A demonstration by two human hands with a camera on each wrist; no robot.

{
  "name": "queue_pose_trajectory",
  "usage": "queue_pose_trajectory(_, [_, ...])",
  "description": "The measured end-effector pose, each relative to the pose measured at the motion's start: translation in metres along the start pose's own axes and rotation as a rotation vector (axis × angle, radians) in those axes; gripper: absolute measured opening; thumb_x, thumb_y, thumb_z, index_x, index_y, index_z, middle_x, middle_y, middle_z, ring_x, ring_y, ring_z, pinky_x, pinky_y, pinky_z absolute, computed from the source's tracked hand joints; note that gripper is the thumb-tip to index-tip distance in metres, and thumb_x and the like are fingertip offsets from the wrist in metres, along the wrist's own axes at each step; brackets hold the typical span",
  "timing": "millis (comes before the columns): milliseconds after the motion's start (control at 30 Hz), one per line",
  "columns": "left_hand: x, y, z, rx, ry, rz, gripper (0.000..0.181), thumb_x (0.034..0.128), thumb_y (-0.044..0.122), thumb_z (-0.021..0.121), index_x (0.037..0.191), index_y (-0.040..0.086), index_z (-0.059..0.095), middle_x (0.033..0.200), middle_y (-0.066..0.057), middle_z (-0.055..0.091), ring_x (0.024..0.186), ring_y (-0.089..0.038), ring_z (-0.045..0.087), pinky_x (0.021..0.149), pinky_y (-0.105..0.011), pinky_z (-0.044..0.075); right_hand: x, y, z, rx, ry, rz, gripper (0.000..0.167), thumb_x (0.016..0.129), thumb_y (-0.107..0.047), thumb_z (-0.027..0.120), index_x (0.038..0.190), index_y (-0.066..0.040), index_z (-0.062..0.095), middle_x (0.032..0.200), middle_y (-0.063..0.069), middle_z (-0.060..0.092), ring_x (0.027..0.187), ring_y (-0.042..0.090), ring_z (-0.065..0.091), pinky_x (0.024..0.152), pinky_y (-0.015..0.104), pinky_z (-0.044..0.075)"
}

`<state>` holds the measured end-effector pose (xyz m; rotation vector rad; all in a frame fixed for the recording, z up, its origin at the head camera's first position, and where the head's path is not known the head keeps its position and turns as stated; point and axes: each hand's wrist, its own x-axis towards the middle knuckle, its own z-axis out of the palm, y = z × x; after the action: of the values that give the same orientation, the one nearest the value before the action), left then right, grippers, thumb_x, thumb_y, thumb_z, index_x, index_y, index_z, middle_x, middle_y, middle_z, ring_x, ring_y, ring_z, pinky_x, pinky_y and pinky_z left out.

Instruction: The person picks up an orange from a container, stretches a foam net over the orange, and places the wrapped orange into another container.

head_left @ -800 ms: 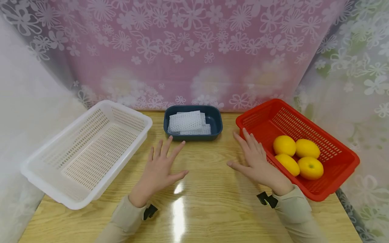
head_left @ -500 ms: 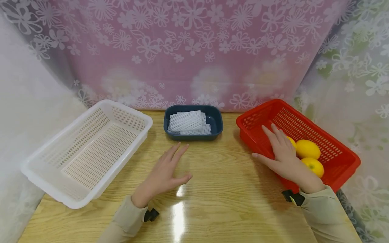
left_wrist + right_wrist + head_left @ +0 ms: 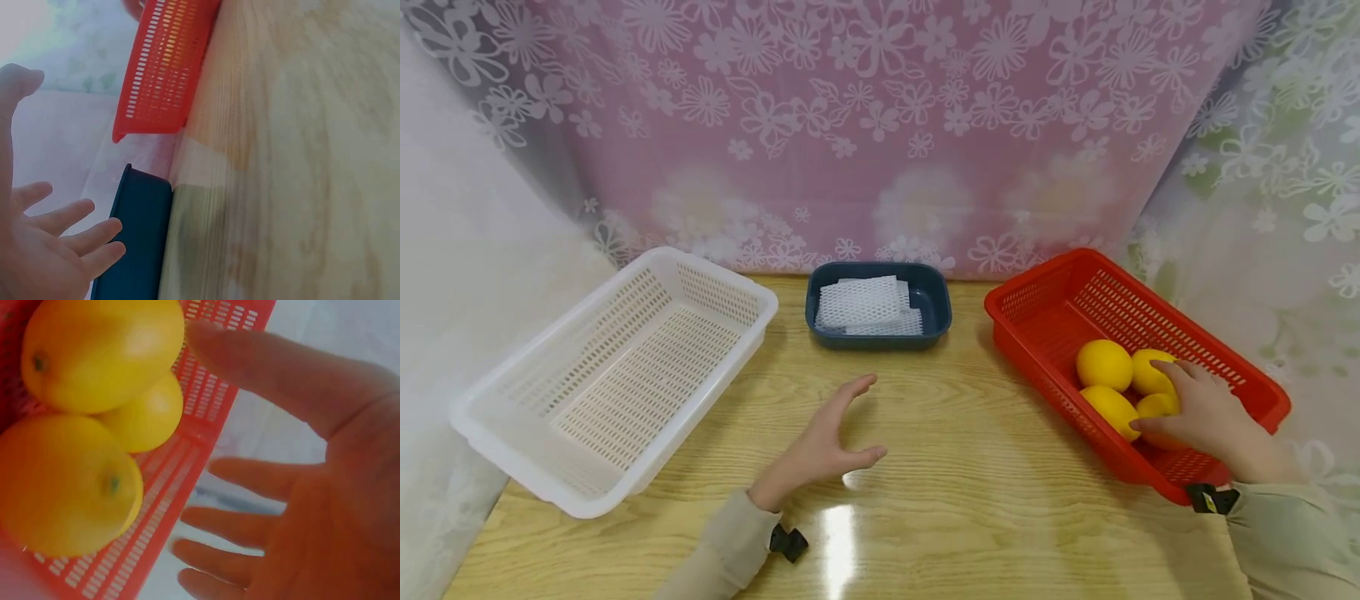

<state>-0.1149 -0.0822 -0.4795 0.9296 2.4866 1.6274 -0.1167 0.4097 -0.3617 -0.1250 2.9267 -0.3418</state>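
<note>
Several yellow oval fruits (image 3: 1103, 365) lie together in the red slotted basket (image 3: 1048, 375) on the right. My right hand (image 3: 1213, 421) hangs over the nearest of them, thumb and fingers spread apart with nothing held. In the right wrist view, the green stem ends of two yellow fruits (image 3: 103, 350) show beside the thumb; the gap between the palm and the fruit is visible. My left hand (image 3: 820, 446) hovers above the table's middle, its thumb apart from the fingers and nothing in it. The left wrist view shows its fingers (image 3: 87, 240) spread.
A dark blue tray (image 3: 936, 304) with white foam net sleeves (image 3: 861, 302) stands at the back centre. On the left sits a white slotted basket (image 3: 647, 375). Floral cloth (image 3: 880, 125) hangs behind the wooden table (image 3: 940, 500).
My right hand has moved right, from the red basket's left edge to above the nearest fruit. The left hand has shifted slightly right and nearer, its fingers now closer together in the head view.
</note>
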Motion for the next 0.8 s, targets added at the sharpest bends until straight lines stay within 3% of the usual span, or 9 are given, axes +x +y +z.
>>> queue_pose_trajectory(200, [0.003,0.004,0.008,0.03,0.017,0.051,0.088,0.0808,0.025,0.082,0.153,0.012,0.033,0.152,-0.006,0.04,0.137,-0.033,0.04,0.109,-0.052,0.036,-0.004,0.015,0.003,0.02,-0.104,-0.016,0.086,0.076,-0.034,0.084,0.134,0.014,0.044,0.125,0.044,0.047,0.107,0.057,0.048,0.084,0.069,0.041])
queue_pose_trajectory(467, [0.019,0.012,0.023,0.038,0.006,0.06,0.086,0.0796,0.024,0.083,0.15,0.01,0.036,0.149,-0.006,0.043,0.132,-0.03,0.044,0.106,-0.049,0.039,-0.009,0.03,0.011,0.038,-0.2,0.013,0.093,0.074,-0.032,0.086,0.137,0.015,0.037,0.13,0.046,0.029,0.106,0.062,0.043,0.083,0.071,0.043])
queue_pose_trajectory(600, [0.033,0.018,0.037,0.02,-0.031,0.078,0.086,0.0794,0.026,0.083,0.149,0.009,0.037,0.147,-0.005,0.044,0.131,-0.028,0.045,0.106,-0.045,0.039,-0.008,0.034,0.014,0.037,-0.187,0.008,0.093,0.071,-0.029,0.087,0.137,0.012,0.036,0.128,0.045,0.026,0.102,0.061,0.045,0.081,0.069,0.045])
queue_pose_trajectory(800, [0.049,0.022,0.056,-0.023,-0.084,0.054,0.086,0.0804,0.027,0.083,0.15,0.014,0.035,0.148,-0.002,0.043,0.131,-0.024,0.046,0.108,-0.04,0.038,-0.003,0.036,0.016,0.061,-0.163,0.018,0.087,0.07,-0.022,0.088,0.135,0.007,0.038,0.121,0.042,0.023,0.089,0.055,0.049,0.072,0.063,0.05])
